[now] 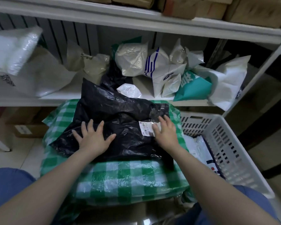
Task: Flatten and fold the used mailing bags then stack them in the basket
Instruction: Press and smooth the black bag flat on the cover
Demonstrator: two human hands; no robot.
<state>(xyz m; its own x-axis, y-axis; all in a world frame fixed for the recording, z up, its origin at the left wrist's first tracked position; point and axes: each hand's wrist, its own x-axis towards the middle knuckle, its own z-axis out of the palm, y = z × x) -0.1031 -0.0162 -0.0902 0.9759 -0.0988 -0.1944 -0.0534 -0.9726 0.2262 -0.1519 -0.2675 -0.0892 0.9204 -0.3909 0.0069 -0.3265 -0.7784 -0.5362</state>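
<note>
Roughly midway, the left hand [93, 137] and right hand [166, 133], fingers spread flat, press the still-unfolded black mailing bag [117, 111] onto the green checked cover [120, 176], while white bags [199, 148] already lie in the basket [230, 143] and crumpled bags [133, 60] crowd the shelf [68, 93].

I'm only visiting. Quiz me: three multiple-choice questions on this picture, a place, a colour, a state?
1. The white basket stands where? A) right of the black bag B) left of it C) on top of it
2. The checked cover under the bag is? A) red-white B) green-white C) blue-yellow
3. The left hand and right hand are? A) both flat on the bag B) both fists C) one lifted off

Answers: A, the basket sits right of the bag; B, green and white squares show; A, both palms press open on the bag.
</note>
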